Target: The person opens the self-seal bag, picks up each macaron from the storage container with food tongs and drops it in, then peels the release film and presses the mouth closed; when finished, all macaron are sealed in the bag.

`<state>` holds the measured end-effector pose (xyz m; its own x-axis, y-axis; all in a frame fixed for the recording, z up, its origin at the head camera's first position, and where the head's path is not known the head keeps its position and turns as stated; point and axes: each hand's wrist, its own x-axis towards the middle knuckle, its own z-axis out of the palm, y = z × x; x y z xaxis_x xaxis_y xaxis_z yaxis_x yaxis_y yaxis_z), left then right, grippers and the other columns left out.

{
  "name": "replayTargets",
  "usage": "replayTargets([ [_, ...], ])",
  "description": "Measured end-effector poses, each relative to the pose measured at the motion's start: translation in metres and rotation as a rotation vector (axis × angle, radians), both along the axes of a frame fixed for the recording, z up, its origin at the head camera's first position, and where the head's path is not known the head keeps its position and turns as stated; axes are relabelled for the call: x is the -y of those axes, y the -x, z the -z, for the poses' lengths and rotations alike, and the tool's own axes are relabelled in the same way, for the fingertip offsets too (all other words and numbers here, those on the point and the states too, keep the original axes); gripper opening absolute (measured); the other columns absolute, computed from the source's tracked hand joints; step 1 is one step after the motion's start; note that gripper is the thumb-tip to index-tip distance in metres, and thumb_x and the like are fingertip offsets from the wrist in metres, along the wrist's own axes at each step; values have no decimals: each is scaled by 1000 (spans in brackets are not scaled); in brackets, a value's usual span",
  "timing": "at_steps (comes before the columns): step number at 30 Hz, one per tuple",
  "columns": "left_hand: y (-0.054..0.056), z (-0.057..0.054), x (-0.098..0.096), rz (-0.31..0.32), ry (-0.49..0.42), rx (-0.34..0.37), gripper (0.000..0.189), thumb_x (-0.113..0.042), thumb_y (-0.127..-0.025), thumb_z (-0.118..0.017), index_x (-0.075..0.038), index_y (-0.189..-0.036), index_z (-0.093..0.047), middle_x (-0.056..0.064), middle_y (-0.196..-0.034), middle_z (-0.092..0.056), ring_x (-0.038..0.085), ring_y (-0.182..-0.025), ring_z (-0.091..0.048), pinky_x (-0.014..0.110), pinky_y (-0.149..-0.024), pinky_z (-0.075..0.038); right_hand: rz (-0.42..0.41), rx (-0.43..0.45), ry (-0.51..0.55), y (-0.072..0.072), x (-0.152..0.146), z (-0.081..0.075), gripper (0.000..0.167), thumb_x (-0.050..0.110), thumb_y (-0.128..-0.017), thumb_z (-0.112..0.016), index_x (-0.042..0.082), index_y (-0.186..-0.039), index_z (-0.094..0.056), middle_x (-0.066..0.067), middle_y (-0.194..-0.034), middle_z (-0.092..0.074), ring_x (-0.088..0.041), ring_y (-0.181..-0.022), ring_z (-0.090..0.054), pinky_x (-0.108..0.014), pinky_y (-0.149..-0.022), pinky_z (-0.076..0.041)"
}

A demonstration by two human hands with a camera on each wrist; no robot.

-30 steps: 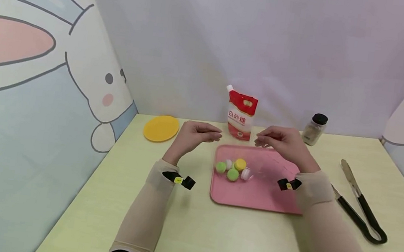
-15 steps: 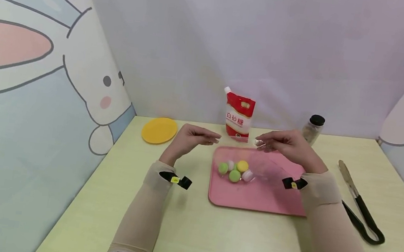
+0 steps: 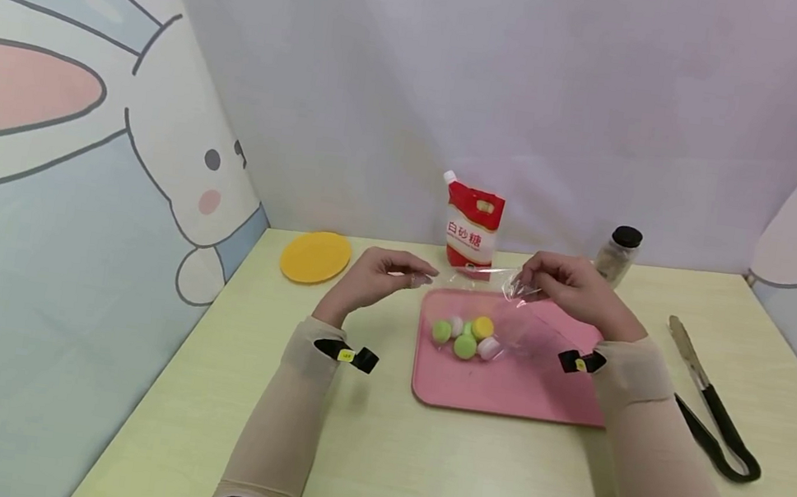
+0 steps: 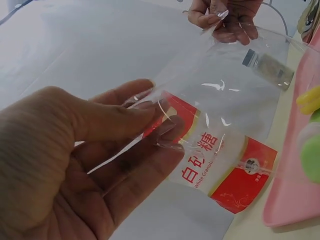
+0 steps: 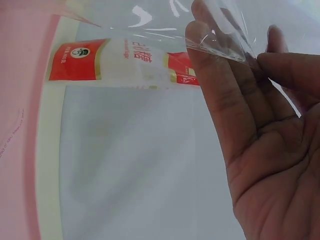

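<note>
A clear plastic bag (image 4: 215, 86) is stretched between my two hands above the pink tray (image 3: 523, 392). My left hand (image 3: 380, 278) pinches one edge of its film between thumb and fingers. On the other side my right hand (image 3: 572, 291) pinches the crinkled film, as the right wrist view shows close up. Macarons lie grouped at the bag's lower end, over the tray's left part: a yellow macaron (image 3: 482, 327), a green macaron (image 3: 464, 346), a pale pink macaron (image 3: 488, 348) and others partly hidden behind them.
Behind the tray stands a red and white sugar pouch (image 3: 471, 228), with a black-lidded jar (image 3: 617, 255) to its right. A yellow plate (image 3: 315, 257) lies at the back left. Black-handled tongs (image 3: 724, 421) lie to the right, partly hidden by my right sleeve.
My right hand has shifted slightly right, away from my left. The film between them is spread wider and shows more clearly. The macarons have shifted a little to the right on the tray.
</note>
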<state>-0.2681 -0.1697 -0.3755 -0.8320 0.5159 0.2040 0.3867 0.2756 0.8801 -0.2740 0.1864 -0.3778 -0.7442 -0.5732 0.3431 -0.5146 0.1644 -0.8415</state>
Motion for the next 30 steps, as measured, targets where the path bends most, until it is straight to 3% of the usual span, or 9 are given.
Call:
replayTargets([
  [4,-2,-3,0,25,47,-28,29,-14,-91,-76,-18,-120,-74,1,-118,-71,18,-106,-67,35,-89,-56,87,-9,-50,-2,0,-4,23,2,-105,-44,-5,-103,-66,-20,-99,-66,-15,-87,-69,-32,-75,-59],
  [7,-3,-5,-1,25,78,-55,31,-18,-87,-81,-21,-118,-74,-4,-118,-70,18,-108,-66,35,-90,-55,154,-39,-101,-4,1,-5,18,9,-104,-54,1,-103,-70,-17,-96,-70,-14,-83,-69,-29,-73,-59],
  [10,-3,-6,-6,-14,112,-134,22,-22,-89,-79,-22,-111,-77,-7,-110,-71,16,-102,-67,33,-89,-55,180,-69,-137,-5,5,-6,6,12,-96,-70,8,-100,-72,-10,-92,-72,-17,-79,-70,-30,-70,-59],
  [15,-7,-5,-19,-58,169,-250,23,-18,-93,-74,-18,-116,-70,-6,-98,-70,12,-91,-67,29,-81,-56,109,-124,-159,-7,11,-9,21,4,-90,-75,7,-105,-62,-8,-95,-69,-20,-85,-70,-27,-73,-58],
  [19,-14,-5,-32,-4,227,-252,35,-24,-94,-74,-16,-126,-63,-4,-101,-70,12,-92,-67,28,-79,-56,47,-176,-224,-11,20,-13,34,5,-90,-76,9,-118,-56,-8,-102,-67,-16,-91,-69,-28,-76,-57],
  [22,-19,-6,-41,14,297,-240,38,-38,-92,-74,-17,-123,-69,-7,-108,-71,8,-95,-67,27,-81,-56,7,-203,-295,-16,29,-16,40,15,-89,-79,12,-123,-57,-2,-103,-70,-12,-90,-69,-31,-75,-58],
  [26,-26,-8,-50,-21,403,-237,41,-51,-89,-73,-22,-118,-74,-14,-106,-72,2,-92,-66,25,-79,-55,-42,-226,-362,-24,42,-21,36,21,-89,-79,12,-119,-61,6,-98,-71,-10,-86,-68,-33,-73,-57],
  [30,-30,-9,-55,-62,465,-307,29,-45,-92,-72,-25,-113,-76,-15,-100,-73,1,-88,-65,26,-76,-53,-40,-262,-422,-30,49,-25,27,13,-89,-78,12,-113,-66,6,-99,-72,-10,-88,-68,-31,-70,-56],
])
